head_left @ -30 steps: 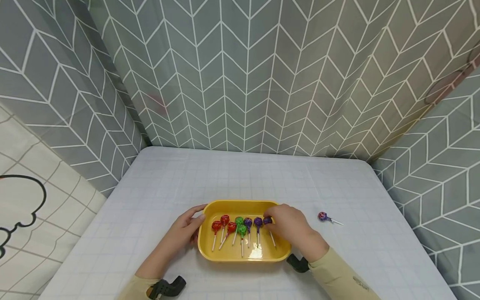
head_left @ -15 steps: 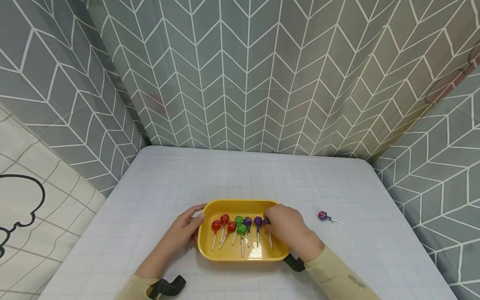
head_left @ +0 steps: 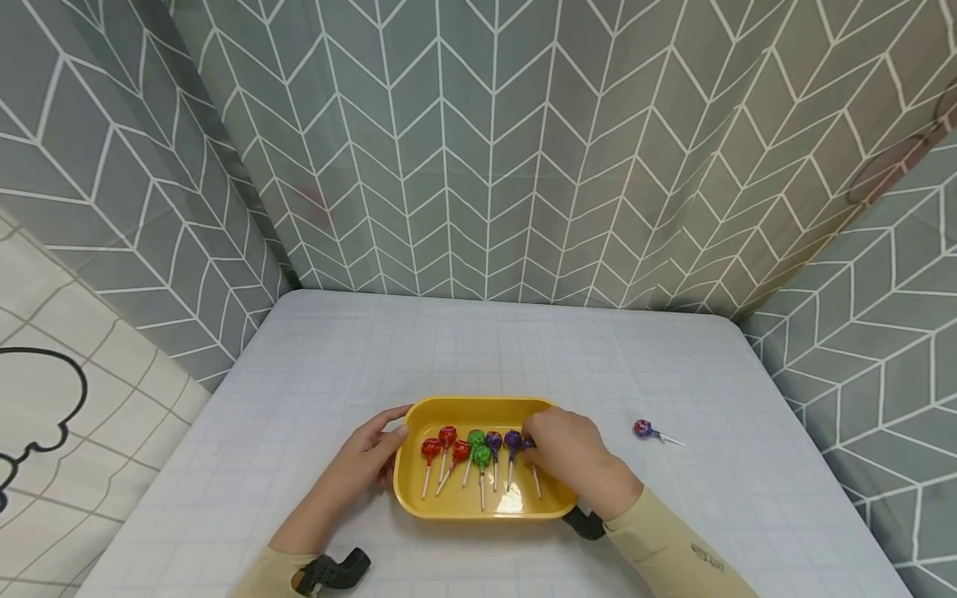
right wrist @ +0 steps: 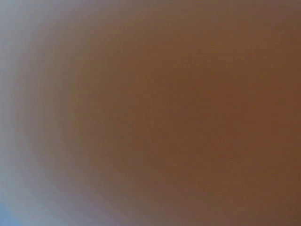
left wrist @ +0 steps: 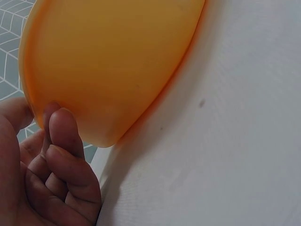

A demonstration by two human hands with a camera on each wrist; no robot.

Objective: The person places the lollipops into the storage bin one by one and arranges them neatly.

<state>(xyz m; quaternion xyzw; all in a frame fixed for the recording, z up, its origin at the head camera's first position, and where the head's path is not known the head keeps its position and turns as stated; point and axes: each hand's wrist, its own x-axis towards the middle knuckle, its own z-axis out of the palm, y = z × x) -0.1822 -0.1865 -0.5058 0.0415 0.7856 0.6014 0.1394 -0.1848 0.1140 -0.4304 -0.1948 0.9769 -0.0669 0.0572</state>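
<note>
A yellow tray (head_left: 486,508) holds a row of lollipops with their sticks toward the front. Red lollipops (head_left: 430,449) lie at the left, green ones (head_left: 482,457) in the middle and purple ones (head_left: 493,441) toward the right. My left hand (head_left: 368,458) grips the tray's left end, thumb at the rim; several of its fingers are curled against the outer wall in the left wrist view. Reaching over the right rim, my right hand (head_left: 570,448) pinches the rightmost purple lollipop (head_left: 529,445) by its head, which the fingers partly hide. Only a brown blur fills the right wrist view.
One more lollipop (head_left: 645,428), red and purple, lies on the white tablecloth (head_left: 478,349) to the right of the tray. Grey patterned curtains (head_left: 478,166) hang behind the table and along its sides.
My right hand has shifted slightly left with the purple lollipop, bringing it closer to the neighbouring purple one, whose stick has tilted a little. The left hand has stayed in place.
</note>
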